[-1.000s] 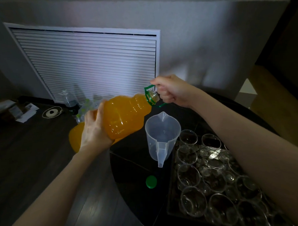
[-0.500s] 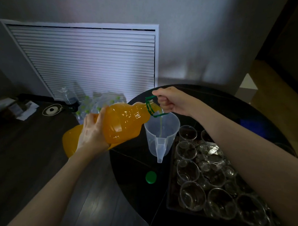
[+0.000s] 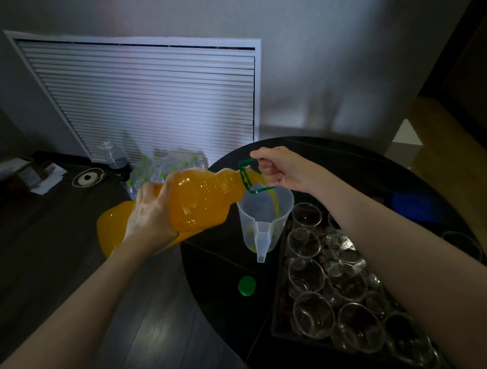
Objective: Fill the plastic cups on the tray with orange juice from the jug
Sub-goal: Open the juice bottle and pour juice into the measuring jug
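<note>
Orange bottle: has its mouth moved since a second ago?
Yes. The orange bottle has tipped, its mouth coming down over the clear jug, which stands on the table; juice now streams in.

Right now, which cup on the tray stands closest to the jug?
The cup at the tray's far-left corner, right beside the jug; the other cups sit farther from it. All are empty.

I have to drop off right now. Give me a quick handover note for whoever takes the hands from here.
Left hand grips the tilted orange juice bottle round its body; right hand holds its green handle.
Juice is streaming into the clear jug on the black table; only a little has pooled.
Green cap lies on the table near the tray.
Cups on the tray are all empty.
Left: finish filling the jug, then fill every cup.
</note>
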